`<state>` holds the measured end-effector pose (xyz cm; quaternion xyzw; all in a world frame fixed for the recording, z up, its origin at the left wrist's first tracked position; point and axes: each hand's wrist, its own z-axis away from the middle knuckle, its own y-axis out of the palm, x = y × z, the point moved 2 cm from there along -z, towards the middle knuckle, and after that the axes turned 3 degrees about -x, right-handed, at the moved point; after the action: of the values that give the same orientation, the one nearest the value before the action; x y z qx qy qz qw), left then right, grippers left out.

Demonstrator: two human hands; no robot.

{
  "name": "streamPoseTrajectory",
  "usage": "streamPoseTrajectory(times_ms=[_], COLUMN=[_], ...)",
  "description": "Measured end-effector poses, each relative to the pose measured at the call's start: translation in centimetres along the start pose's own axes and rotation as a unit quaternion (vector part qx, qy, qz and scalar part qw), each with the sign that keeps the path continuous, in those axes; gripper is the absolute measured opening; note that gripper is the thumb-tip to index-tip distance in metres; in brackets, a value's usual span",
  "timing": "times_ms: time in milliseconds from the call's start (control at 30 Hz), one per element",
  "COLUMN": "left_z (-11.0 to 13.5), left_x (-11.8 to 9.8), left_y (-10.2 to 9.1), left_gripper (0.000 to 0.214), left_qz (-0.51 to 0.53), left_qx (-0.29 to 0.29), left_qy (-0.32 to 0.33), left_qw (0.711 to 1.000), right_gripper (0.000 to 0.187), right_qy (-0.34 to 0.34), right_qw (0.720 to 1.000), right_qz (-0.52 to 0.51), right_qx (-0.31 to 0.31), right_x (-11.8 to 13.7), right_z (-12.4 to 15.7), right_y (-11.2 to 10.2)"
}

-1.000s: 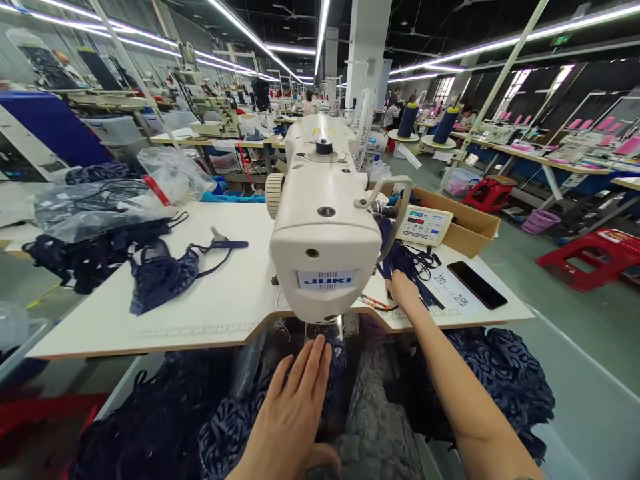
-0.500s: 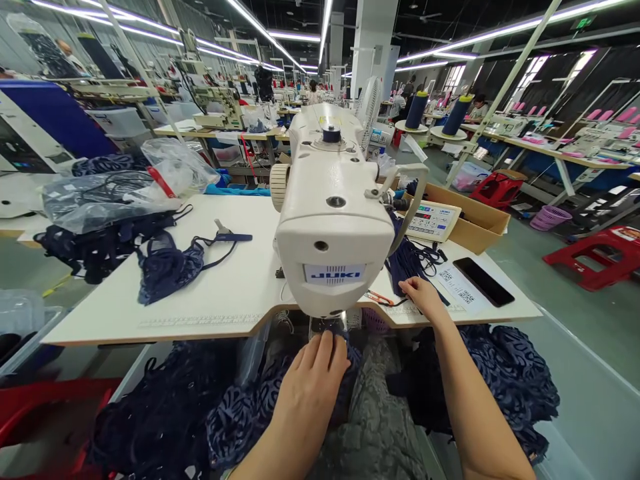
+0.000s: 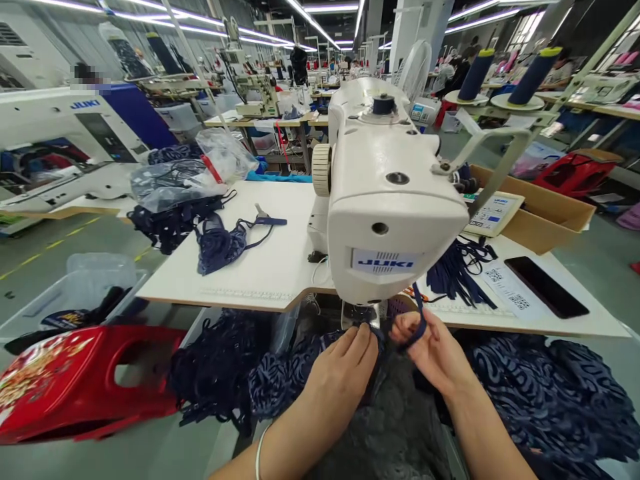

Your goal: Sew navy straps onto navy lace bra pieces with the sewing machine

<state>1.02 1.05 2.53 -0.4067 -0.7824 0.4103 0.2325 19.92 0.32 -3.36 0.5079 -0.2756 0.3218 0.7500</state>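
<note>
My left hand [image 3: 345, 367] is closed, its fingertips pressing the edge of a navy patterned bra [image 3: 310, 350] at the presser foot of a white sewing machine [image 3: 395, 220]. Much of the bra lies hidden under that hand. To the right of the needle area, my right hand [image 3: 433, 350] pinches a narrow navy strap [image 3: 420, 320], which loops up over the fingers. Behind it on the tabletop lies a bundle of similar navy straps [image 3: 457, 270], with orange-handled snips [image 3: 413, 291] partly hidden nearby.
Left on the table [image 3: 295, 267] are another navy bra [image 3: 220, 247] and plastic-bagged pieces [image 3: 170, 180]. A phone [image 3: 545, 287], paper slip [image 3: 505, 287] and cardboard box [image 3: 550, 217] sit at right. Navy garments [image 3: 555, 393] are heaped below. A red stool [image 3: 85, 380] stands lower left.
My right hand has moved from the strap bundle toward the needle area, bringing one strap with it. My left hand stays at the presser foot. The camera view has turned left.
</note>
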Motion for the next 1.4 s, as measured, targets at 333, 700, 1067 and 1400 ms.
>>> streamPoseTrajectory(times_ms=[333, 700, 1067, 1400], left_z=[2.6, 2.6, 2.4, 2.1], left_x=[2.0, 1.4, 2.4, 1.7], left_y=[1.9, 1.7, 1.1, 1.2], left_gripper=[0.029, 0.03, 0.037, 0.035], left_qz=[0.183, 0.073, 0.063, 0.038], left_qx=[-0.087, -0.003, 0.02, 0.013], left_qy=[-0.099, -0.003, 0.091, 0.071], left_qw=[0.974, 0.997, 0.994, 0.997], right_gripper=[0.036, 0.026, 0.025, 0.025], right_qy=[-0.184, -0.187, -0.182, -0.174], right_qw=[0.921, 0.885, 0.896, 0.895], right_qz=[0.343, 0.427, 0.405, 0.41], right_qx=[0.007, 0.02, -0.018, -0.019], right_x=[2.7, 1.0, 0.2, 0.4], right_z=[-2.2, -1.8, -2.0, -2.0], right_y=[3.1, 3.8, 4.2, 3.8])
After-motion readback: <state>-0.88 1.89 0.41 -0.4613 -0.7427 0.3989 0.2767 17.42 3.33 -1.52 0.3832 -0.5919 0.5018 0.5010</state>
